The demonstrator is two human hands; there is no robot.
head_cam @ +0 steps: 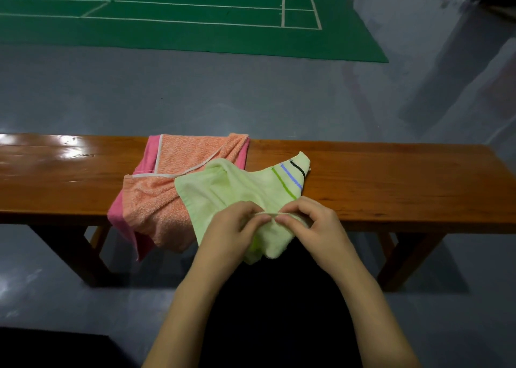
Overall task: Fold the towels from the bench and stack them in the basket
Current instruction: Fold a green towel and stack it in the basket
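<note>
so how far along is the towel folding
Nothing looks done: no folded towel shows, and no basket is in view. In hand: the left hand and right hand pinch an edge of the light green striped towel. Left: folding it, then the orange and pink towel crumpled on the wooden bench.

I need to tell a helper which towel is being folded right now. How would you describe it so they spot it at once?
Find the long wooden bench across the grey floor. Two towels lie near its middle; take the right one, the pale green towel pinched at its near edge by the left hand and right hand. Unlike the orange and pink towel it overlaps, it has green, blue and black stripes.
</note>
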